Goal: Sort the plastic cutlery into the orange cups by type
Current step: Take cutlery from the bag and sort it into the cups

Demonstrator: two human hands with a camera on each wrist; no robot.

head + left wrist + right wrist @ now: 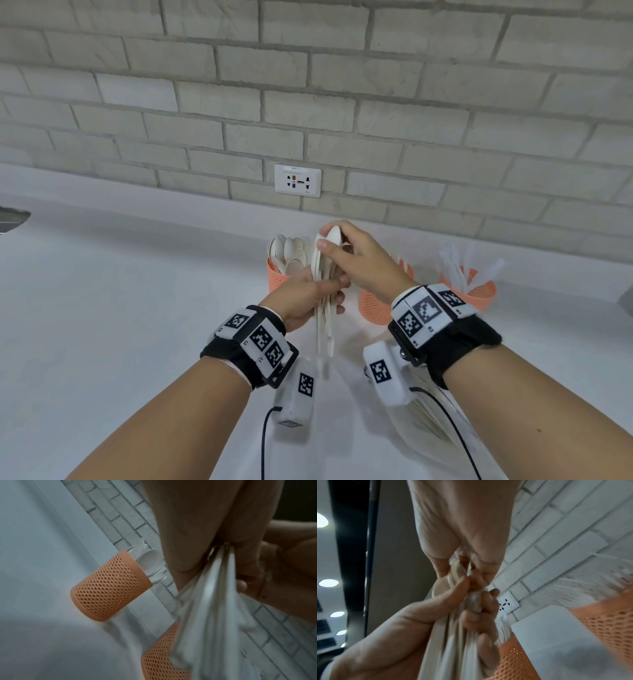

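My left hand [313,298] grips a bundle of white plastic spoons [323,308] by their handles, held upright above the counter. My right hand [346,253] pinches the spoon bowls at the top of that bundle. Three orange mesh cups stand by the wall: the left cup [275,275] [109,586] is full of spoons, the middle cup [373,305] is partly hidden behind my right wrist, and the right cup [474,291] holds white knives. In the right wrist view the left hand [419,622] wraps round the bundle [447,635].
A white countertop [137,308] runs to a grey brick wall with a power socket [298,180]. More white cutlery [435,421] lies on the counter under my right forearm. A dark sink edge [13,219] shows at far left.
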